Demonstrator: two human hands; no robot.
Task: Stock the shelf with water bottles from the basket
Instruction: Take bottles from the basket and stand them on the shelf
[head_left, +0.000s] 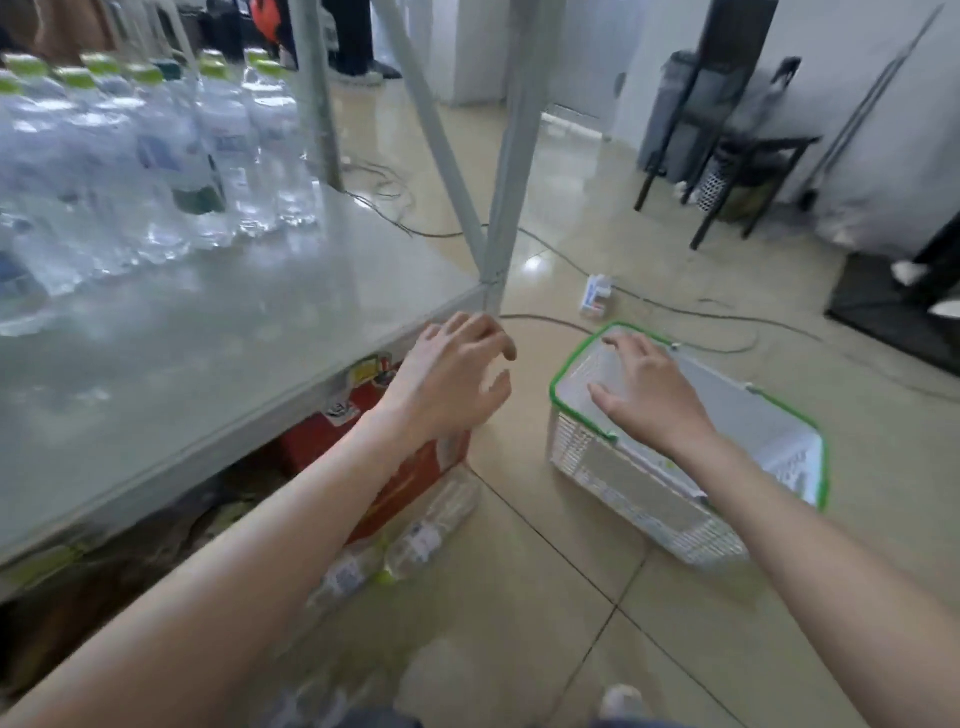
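Several clear water bottles (156, 150) with green caps stand in rows at the back left of the grey shelf (218, 332). A white basket (582, 457) with a green rim sits on the floor at the right; I see no bottles inside it. My right hand (649, 395) hovers over the basket's near left corner, fingers spread, holding nothing. My left hand (452, 379) is beside the shelf's front corner, fingers curled apart, empty. Two bottles (431, 525) lie on the floor under the shelf edge.
A red carton (410, 483) sits under the shelf. The shelf's grey upright post (511, 171) rises at its corner. Cables and a white power strip (596, 296) lie on the tiled floor. A black stand (727, 150) stands at the back right.
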